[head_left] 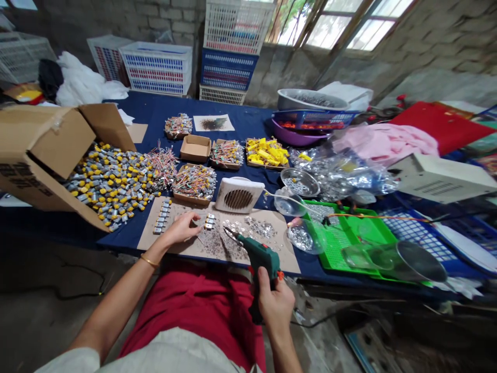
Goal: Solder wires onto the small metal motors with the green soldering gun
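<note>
My right hand (276, 302) is closed round the handle of a green soldering gun (259, 257), whose tip points up-left over the cardboard work sheet (186, 248). My left hand (182, 228) rests on that sheet, fingers curled, pinching a thin wire I can barely make out. Just right of its fingertips lie a few small silver motors (209, 221). A column of several more motors (162, 216) lies on the sheet to the left. Solder scraps (254, 226) are scattered across the sheet.
A tipped cardboard box (42, 150) spills many yellow-capped motors (111, 181). Small trays of wired parts (194, 182), a white vent fan (237, 195), clear bowls (300, 182), a green tray (345, 238) and stacked crates (229, 52) fill the blue-covered table (248, 122).
</note>
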